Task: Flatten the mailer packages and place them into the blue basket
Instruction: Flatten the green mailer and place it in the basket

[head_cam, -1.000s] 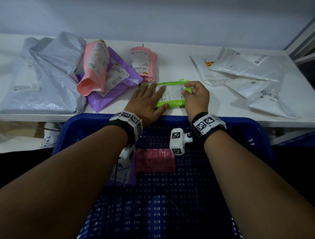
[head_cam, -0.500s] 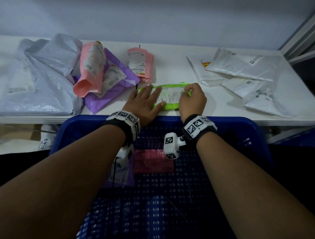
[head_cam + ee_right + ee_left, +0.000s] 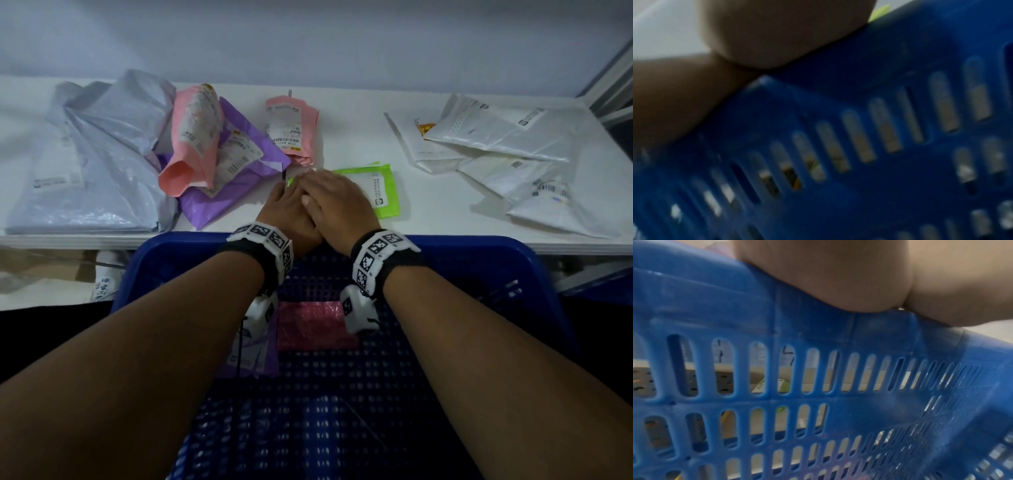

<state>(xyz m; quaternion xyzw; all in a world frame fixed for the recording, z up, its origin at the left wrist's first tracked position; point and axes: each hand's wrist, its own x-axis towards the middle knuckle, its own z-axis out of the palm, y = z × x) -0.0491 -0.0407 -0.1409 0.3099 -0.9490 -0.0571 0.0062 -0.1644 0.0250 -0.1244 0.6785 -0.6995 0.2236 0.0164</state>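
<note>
A green mailer with a white label lies flat on the white table, just beyond the blue basket. Both my hands press on its left part. My right hand lies flat, fingers straight, partly over my left hand, which is also flat on the mailer. The mailer's right half shows uncovered. Inside the basket lie a red mailer and a purple mailer. The wrist views show only the basket's slotted wall, my palm heels, and a green corner.
Crumpled grey mailers fill the table's left. Beside them lie a rolled pink mailer on a purple one, and a small pink mailer. Several white mailers lie at the right.
My right hand let go of the green mailer's right end, moved left and laid flat over my left hand. The mailer's right half is now uncovered.
</note>
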